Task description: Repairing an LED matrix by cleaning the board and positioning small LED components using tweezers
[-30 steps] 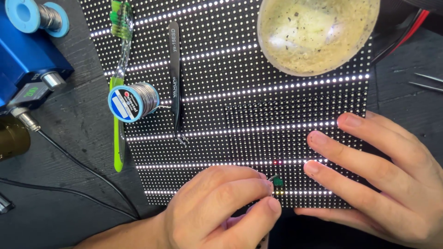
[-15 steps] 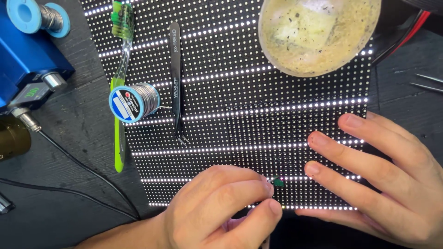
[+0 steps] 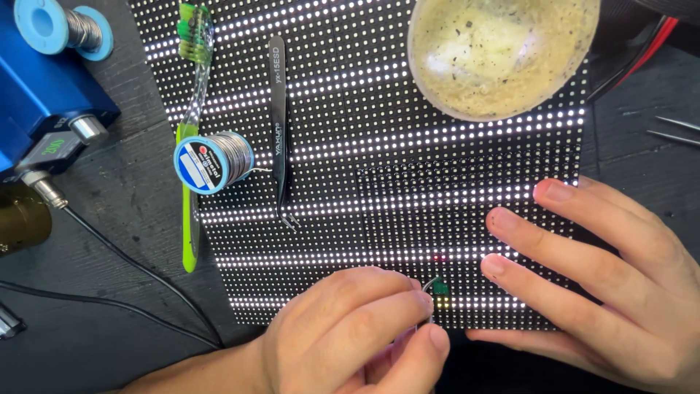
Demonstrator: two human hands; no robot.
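A black LED panel (image 3: 364, 109) lies on the dark bench, lit in bright horizontal bands of white dots. My left hand (image 3: 350, 332) is at the panel's near edge, fingers pinched on a thin metal tool (image 3: 429, 286). The tool's tip touches a tiny green part (image 3: 440, 287) on the panel. Close by, a red dot and a few yellow dots glow among the white ones. My right hand (image 3: 605, 284) rests flat on the panel's near right corner, fingers spread and pointing left, holding nothing.
On the panel lie black tweezers (image 3: 278, 124), a solder spool (image 3: 211, 161), a green-handled brush (image 3: 191, 146) and a round bowl of yellowish paste (image 3: 503, 51). A blue unit (image 3: 44, 95) with a cable sits left. Red and black wires (image 3: 634, 51) and metal probes (image 3: 674, 130) lie right.
The bright bands on the panel have shifted. Both hands stay almost still, with the tool tip kept at the green part.
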